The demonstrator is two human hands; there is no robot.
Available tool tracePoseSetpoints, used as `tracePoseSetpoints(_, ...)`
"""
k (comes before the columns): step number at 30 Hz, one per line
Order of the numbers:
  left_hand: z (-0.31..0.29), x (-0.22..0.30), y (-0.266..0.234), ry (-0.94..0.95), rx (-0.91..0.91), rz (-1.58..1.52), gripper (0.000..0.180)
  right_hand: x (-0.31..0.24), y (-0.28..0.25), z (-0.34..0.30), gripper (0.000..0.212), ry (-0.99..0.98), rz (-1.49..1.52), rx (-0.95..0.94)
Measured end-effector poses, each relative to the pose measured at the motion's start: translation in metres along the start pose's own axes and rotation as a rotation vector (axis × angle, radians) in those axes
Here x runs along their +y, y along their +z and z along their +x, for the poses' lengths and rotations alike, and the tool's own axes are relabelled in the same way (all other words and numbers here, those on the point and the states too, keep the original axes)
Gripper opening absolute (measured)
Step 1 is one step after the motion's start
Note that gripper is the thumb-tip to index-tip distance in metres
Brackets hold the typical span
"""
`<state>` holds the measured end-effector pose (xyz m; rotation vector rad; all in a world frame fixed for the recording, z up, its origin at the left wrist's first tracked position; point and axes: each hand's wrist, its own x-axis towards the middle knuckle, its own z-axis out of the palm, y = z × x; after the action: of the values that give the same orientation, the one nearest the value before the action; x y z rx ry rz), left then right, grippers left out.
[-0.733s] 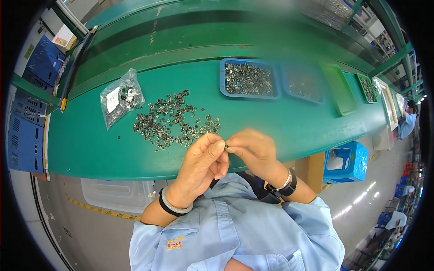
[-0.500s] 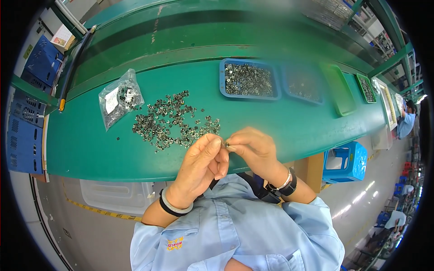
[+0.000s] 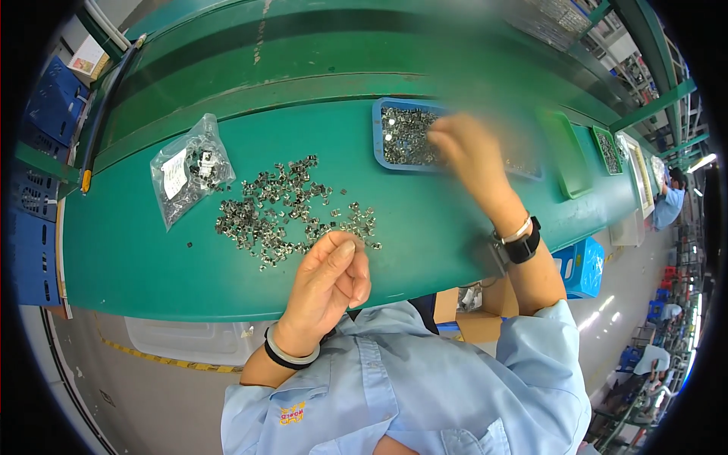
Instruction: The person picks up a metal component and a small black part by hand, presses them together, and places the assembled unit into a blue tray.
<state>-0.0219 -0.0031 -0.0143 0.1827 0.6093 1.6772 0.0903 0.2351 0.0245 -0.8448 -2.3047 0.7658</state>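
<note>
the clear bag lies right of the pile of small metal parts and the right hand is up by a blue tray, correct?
Wrong side: the head view shows the clear bag left of the pile of small metal parts. The right hand is indeed up by a blue tray.

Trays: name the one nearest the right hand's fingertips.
The leftmost blue tray, holding metal parts: fingertips of the right hand overlap it in view; the other trays lie farther right.

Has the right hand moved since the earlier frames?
Yes. Judged against the blue tray, the right hand has gone forward and rightward, away from the left hand; it now overlaps the tray's right part.
</note>
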Motion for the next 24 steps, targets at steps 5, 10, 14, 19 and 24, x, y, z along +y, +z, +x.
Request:
tracePoseSetpoints(5, 0.0, 0.0, -0.006, -0.012, -0.045, -0.016, 0.015, -0.021, 0.029, -0.028, 0.014, -0.407, -0.031, -0.304)
tracePoseSetpoints(10, -0.001, 0.0, -0.006, -0.016, -0.054, -0.019, 0.015, -0.023, 0.041, -0.031, 0.015, -0.439, -0.14, -0.446)
tracePoseSetpoints(14, -0.002, -0.001, -0.006, 0.003, -0.056, -0.003, 0.015, -0.022, 0.031, -0.037, 0.013, -0.369, -0.079, -0.397)
tracePoseSetpoints(19, -0.002, -0.003, -0.003, 0.029, -0.022, 0.031, 0.014, -0.028, 0.035, -0.035, 0.011, -0.396, -0.056, -0.345)
tracePoseSetpoints(24, -0.003, -0.006, -0.003, 0.056, -0.021, 0.019, 0.014, -0.028, 0.037, -0.031, 0.011, -0.495, -0.035, -0.387)
